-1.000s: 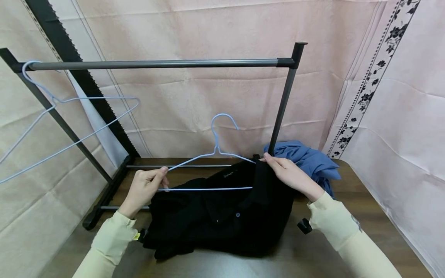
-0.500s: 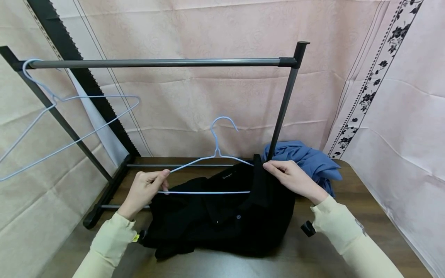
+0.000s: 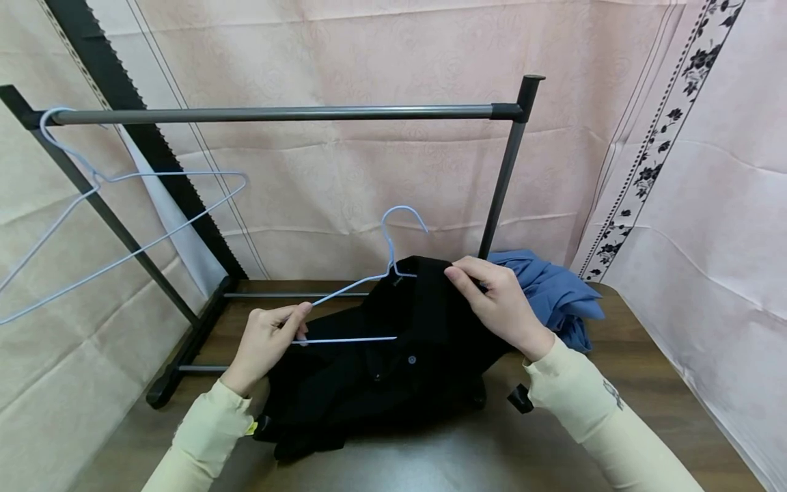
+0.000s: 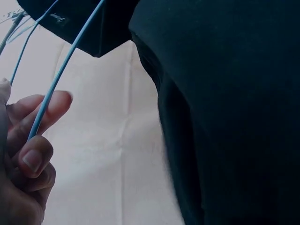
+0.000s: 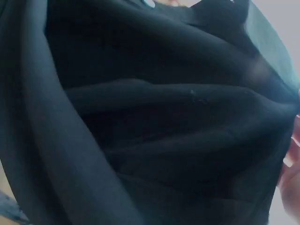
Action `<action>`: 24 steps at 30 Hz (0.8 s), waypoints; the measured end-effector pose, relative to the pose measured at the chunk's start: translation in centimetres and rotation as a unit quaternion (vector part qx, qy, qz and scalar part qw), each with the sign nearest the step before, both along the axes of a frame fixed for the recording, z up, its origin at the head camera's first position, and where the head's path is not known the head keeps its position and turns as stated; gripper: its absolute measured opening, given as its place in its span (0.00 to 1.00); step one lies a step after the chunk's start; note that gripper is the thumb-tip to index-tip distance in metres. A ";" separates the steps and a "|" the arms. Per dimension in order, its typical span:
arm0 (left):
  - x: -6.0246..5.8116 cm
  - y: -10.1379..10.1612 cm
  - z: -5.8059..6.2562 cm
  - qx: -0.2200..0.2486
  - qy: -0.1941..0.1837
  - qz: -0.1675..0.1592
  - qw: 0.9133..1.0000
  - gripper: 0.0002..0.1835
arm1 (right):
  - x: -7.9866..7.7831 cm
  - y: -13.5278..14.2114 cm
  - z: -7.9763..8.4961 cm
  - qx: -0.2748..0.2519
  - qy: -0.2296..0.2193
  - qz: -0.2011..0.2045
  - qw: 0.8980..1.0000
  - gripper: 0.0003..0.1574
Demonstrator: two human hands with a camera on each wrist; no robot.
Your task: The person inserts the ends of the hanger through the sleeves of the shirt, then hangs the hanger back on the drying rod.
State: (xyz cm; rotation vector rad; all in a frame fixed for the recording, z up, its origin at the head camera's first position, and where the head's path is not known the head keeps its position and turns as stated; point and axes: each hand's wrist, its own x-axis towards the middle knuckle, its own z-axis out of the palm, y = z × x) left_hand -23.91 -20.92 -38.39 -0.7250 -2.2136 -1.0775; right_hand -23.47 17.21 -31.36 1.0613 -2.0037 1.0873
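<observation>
A black collared shirt lies bunched on the table, with a light blue wire hanger partly inside it. My left hand pinches the hanger's left end, thumb on the upper wire and fingers about the lower bar; in the left wrist view the fingers curl round the blue wire. With thumb and fingers my right hand pinches the shirt near its collar. The hanger's right arm is hidden under the cloth, and its hook stands up above the collar. Dark shirt folds fill most of the right wrist view.
A grey metal rack stands behind the shirt, its feet on the wooden table. A second blue hanger hangs at the rail's left end. Crumpled blue cloth lies behind my right hand.
My right hand has pulled the collar left and up, over more of the hanger's right arm, close to the hook. The left hand and hanger have shifted slightly right.
</observation>
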 end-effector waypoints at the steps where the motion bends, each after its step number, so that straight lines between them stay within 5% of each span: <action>1: 0.0 0.1 0.0 0.006 0.005 0.002 1.000 0.20 | 0.2 -0.3 0.1 0.002 0.019 0.016 1.000 0.11; 6: 0.2 0.7 0.2 0.042 0.040 -0.001 0.998 0.19 | 1.4 -1.3 0.2 0.056 0.068 0.074 0.993 0.20; 11: 0.5 0.8 0.3 0.094 0.071 -0.012 0.993 0.20 | 2.1 -1.1 0.2 0.082 0.076 0.061 0.992 0.21; 17: 0.9 0.5 0.4 0.156 0.099 -0.036 0.982 0.22 | 2.4 -0.4 1.2 -0.001 0.092 0.052 0.994 0.06; 20: 1.0 0.4 0.5 0.175 0.101 -0.038 0.979 0.24 | 2.7 -0.4 1.9 -0.049 0.131 -0.002 0.990 0.06; 24: 0.9 0.3 0.3 0.187 0.095 -0.043 0.977 0.24 | 2.9 -0.3 2.5 -0.140 0.162 -0.087 0.973 0.22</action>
